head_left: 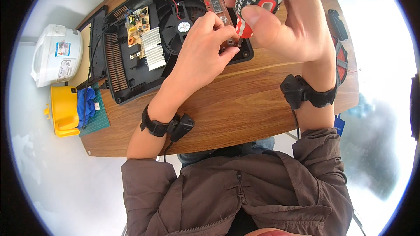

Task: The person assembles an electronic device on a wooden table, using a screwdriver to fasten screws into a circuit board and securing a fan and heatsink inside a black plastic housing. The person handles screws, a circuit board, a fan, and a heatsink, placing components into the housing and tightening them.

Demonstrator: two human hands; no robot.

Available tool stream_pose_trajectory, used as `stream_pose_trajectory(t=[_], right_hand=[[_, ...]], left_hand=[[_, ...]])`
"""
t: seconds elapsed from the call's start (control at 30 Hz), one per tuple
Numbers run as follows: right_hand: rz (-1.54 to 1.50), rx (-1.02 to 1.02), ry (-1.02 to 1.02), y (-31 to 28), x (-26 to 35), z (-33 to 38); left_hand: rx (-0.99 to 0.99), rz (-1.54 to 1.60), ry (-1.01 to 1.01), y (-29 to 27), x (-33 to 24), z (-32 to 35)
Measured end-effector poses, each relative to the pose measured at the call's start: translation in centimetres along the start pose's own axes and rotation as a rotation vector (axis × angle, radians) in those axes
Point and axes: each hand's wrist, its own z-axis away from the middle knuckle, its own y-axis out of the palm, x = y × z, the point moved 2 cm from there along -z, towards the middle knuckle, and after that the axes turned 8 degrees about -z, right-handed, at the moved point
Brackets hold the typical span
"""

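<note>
Head view, taken from above the workbench. A screwdriver (pixel 258 0) with a white, red and black handle is being gripped in the right hand (pixel 284 22), the fingers closed round the handle and the thumb laid across its front. The tool is being held near upright, its tip lowered onto the narrow brown control board (pixel 214 0) at the near right corner of the opened appliance. The left hand (pixel 199 50) is being pressed down beside the tip, fingers drawn narrow and pinched at the board's edge; whether anything small is being held between them cannot be told. A black band with a small box is being worn on each wrist, and both forearms are being extended from brown sleeves at the lower edge.

The black appliance housing (pixel 118 65) is being kept open on the wooden table (pixel 245 100), with a round fan (pixel 183 26), a ribbed silver heat sink (pixel 153 48) and a yellowish circuit board (pixel 138 19) exposed inside. A green cutting mat (pixel 98 120) with a blue cloth (pixel 86 105) is lying at the table's left end. Beyond that edge, a yellow container (pixel 63 111) and a white rice cooker (pixel 57 54) are standing on the pale floor. A red spool (pixel 341 61) is lying at the right edge.
</note>
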Motion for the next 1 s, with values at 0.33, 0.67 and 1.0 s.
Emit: stream_pose_trajectory(t=[0.33,0.67,1.0], right_hand=[[0.046,0.038,0.124,-1.6,-1.9,0.8],[0.191,0.065,0.139,-2.1,-0.5,0.9],[0.177,0.014,0.137,-1.2,3.0,0.1]], left_hand=[[0.053,-0.006,-0.067,-0.1,-0.4,0.2],[-0.006,-0.010,0.004,0.1,0.1,0.4],[0.047,-0.016,-0.059,0.0,0.2,0.5]])
